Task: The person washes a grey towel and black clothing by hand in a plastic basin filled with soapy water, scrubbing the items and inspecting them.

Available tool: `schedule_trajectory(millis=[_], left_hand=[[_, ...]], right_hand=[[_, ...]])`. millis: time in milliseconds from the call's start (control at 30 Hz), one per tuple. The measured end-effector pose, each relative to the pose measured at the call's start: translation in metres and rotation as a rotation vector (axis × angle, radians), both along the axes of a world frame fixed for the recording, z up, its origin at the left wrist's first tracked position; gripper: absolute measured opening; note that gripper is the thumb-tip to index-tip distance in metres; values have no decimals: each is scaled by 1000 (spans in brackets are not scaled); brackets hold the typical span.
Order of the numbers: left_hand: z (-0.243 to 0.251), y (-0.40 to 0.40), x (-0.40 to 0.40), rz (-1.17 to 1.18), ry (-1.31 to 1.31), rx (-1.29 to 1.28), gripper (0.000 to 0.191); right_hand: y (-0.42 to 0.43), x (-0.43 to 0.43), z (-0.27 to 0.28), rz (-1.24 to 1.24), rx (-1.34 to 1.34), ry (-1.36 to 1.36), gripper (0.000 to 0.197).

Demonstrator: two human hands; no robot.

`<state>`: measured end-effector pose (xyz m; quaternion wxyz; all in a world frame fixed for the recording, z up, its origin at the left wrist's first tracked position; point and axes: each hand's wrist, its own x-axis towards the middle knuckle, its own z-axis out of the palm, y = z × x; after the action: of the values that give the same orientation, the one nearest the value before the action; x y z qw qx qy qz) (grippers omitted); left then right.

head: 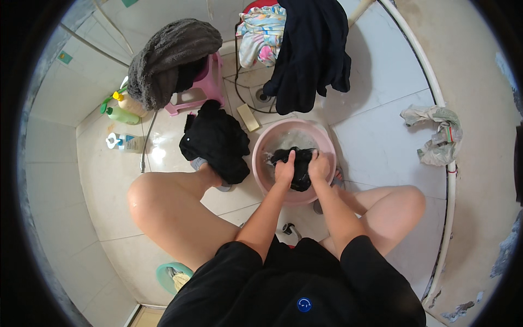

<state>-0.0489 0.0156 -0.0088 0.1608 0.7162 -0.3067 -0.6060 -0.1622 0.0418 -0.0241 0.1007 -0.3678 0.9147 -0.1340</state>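
A pink plastic basin (258,180) stands on the tiled floor between my feet, with cloudy, sudsy water (292,138) in it. Both my hands are over the basin, gripping a wet black cloth garment (301,173). My left hand (285,168) holds its left side, thumb pointing up along it. At the other side my right hand (319,165) has its fingers curled around the cloth. The lower part of the garment hangs bunched between the two hands. A pale yellow bar of soap (248,117) lies on the floor just behind the basin, to the left.
Black clothing (220,141) is heaped over my left foot. A grey fleecy cloth (169,53) covers a pink plastic stool (208,88). Dark clothing (310,57) and a patterned garment (261,32) hang over a red seat. Bottles (122,115), a floor drain (262,95) and a green basin (163,278) surround me.
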Motion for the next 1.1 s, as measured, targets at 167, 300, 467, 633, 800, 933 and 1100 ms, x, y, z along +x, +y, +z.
schedule_trajectory(millis=[167, 300, 467, 633, 800, 933, 1100], left_hand=[[-18, 11, 14, -26, -332, -51, 50], [-46, 19, -7, 84, -392, -15, 48], [-114, 28, 21, -254, -295, -226, 61], [-158, 23, 37, -234, -47, -70, 61], [-157, 15, 36, 258, 75, -139, 60], [-124, 2, 6, 449, 545, 98, 63], [-90, -7, 51, 560, 943, 525, 50]], right_hand=[[9, -13, -39, 49, -212, 17, 25], [21, -45, -84, -198, -257, 116, 34], [18, 31, -87, 401, 274, -56, 57], [-31, 0, -88, 779, 673, -335, 58], [-76, 32, -75, -27, 568, -268, 78], [-45, 1, -106, 5, 198, -395, 51], [-34, 43, -25, 217, 70, -982, 21]])
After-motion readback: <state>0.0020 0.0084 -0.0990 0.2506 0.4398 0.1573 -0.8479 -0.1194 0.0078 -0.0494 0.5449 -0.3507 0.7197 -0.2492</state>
